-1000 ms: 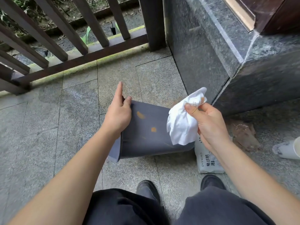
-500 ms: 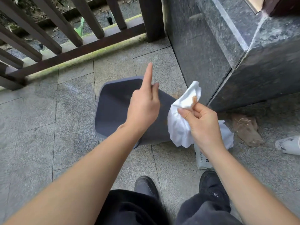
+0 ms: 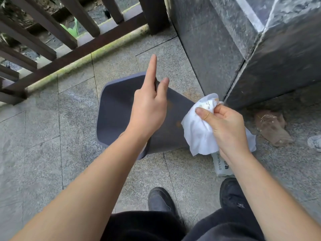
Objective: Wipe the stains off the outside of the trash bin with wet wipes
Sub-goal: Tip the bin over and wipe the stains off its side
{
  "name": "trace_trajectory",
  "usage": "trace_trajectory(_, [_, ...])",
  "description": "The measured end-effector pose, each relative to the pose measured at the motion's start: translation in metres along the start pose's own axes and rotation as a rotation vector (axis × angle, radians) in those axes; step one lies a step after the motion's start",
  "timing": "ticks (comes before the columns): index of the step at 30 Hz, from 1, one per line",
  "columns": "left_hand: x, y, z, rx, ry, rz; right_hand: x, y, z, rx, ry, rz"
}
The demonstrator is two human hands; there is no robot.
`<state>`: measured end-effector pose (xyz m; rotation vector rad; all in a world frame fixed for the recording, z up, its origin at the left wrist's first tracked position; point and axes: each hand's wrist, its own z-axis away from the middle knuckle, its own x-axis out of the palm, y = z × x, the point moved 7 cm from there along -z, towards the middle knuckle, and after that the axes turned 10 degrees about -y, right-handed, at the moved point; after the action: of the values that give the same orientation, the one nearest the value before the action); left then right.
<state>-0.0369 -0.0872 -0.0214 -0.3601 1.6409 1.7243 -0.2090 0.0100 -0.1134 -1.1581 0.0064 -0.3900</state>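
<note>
Your bin (image 3: 118, 112) lies tipped on the paving, its open mouth turned away from the stone pillar (image 3: 217, 54) and one flat side facing up. That puts the orange stains (image 3: 178, 124) where you can see and reach them.

Your left hand (image 3: 147, 108) steadies the bin from above, near its upper rim. The forefinger sticks straight out and the thumb stands beside it; the other fingers are hidden behind the hand, so I cannot tell whether they curl over the edge or merely press on it.

Your right hand (image 3: 224, 126) pinches the bunched wipe (image 3: 198, 134) between thumb and fingers, just on the pillar side of the bin. The wipe's top fold shows brown marks, so I judge you are turning it to a cleaner patch. It hangs beside the stained face, and contact is unclear. Two stains remain, so the task looks partly done.

The wipes pack (image 3: 221, 165) lies on the ground under your right wrist, between bin and pillar, handy for a fresh sheet.

Compared with a second ago, the bin has swung round so its mouth now shows, and your left hand has shifted across it.
</note>
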Motion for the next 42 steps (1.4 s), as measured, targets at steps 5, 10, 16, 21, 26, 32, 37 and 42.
trace_trajectory(5, [-0.007, -0.005, 0.0, -0.024, 0.034, 0.004, -0.001, -0.01, -0.002, -0.057, 0.011, 0.103])
trace_trajectory(10, [-0.015, -0.012, 0.0, -0.043, 0.064, 0.021, 0.006, -0.016, -0.006, -0.126, -0.065, 0.144])
trace_trajectory(16, [-0.023, -0.019, -0.001, -0.043, 0.106, 0.047, 0.016, -0.018, -0.008, -0.165, -0.132, 0.199])
trace_trajectory(21, [-0.029, -0.029, -0.002, -0.039, 0.111, 0.065, 0.019, -0.035, -0.011, -0.309, -0.01, 0.322])
trace_trajectory(26, [-0.029, -0.031, -0.002, -0.035, 0.107, 0.103, 0.05, -0.048, -0.001, -0.498, 0.105, 0.454])
trace_trajectory(32, [-0.021, -0.027, 0.0, -0.015, 0.003, 0.173, 0.103, -0.048, 0.018, -0.702, -0.234, 0.532])
trace_trajectory(37, [-0.024, -0.025, -0.004, -0.04, 0.057, 0.186, 0.11, -0.034, 0.019, -0.677, -0.345, 0.69])
trace_trajectory(42, [-0.034, -0.032, -0.004, -0.038, 0.06, 0.146, 0.108, -0.023, 0.014, -0.709, -0.351, 0.805])
